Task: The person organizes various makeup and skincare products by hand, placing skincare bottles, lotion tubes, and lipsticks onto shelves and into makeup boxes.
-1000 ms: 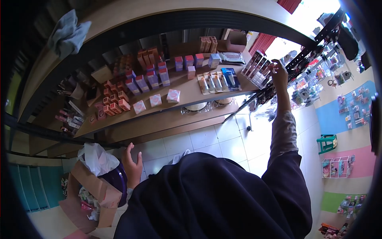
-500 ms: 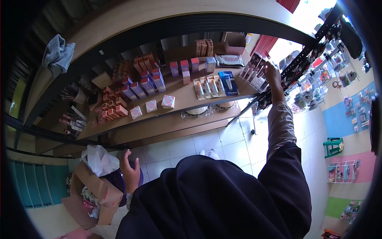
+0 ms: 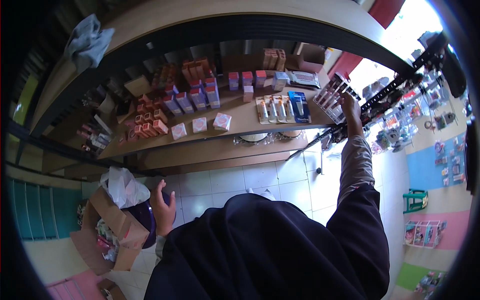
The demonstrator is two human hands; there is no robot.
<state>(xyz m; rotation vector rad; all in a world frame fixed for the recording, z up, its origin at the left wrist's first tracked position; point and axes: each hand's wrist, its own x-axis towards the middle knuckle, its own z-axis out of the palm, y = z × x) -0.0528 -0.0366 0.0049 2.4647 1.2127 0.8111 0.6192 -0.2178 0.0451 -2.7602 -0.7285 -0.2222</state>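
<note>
At the right end of the shelf, my right hand (image 3: pixel 351 109) reaches to the edge of a clear stand of slim cosmetic tubes (image 3: pixel 332 98). Its fingers are bent together at the stand; what they grip is too small to make out. Left of the stand lie a blue card pack (image 3: pixel 300 107) and several carded white tubes with orange parts (image 3: pixel 274 109). My left hand (image 3: pixel 162 209) hangs low on the left, empty, with thumb and fingers apart. It is near a white plastic bag (image 3: pixel 122 189) and an open cardboard box (image 3: pixel 116 220).
Purple boxes (image 3: pixel 199 98), orange boxes (image 3: pixel 145 131) and small square boxes (image 3: pixel 200 125) stand on the wooden shelf (image 3: pixel 235 120). A black metal post (image 3: pixel 380 101) borders the right side. Grey cloth (image 3: pixel 89 42) lies on the upper shelf. A green stool (image 3: pixel 415 200) stands right.
The camera view has shifted, so the shelf goods appear further right. My right hand is still at the stand and sits slightly lower in view. My left hand stays open.
</note>
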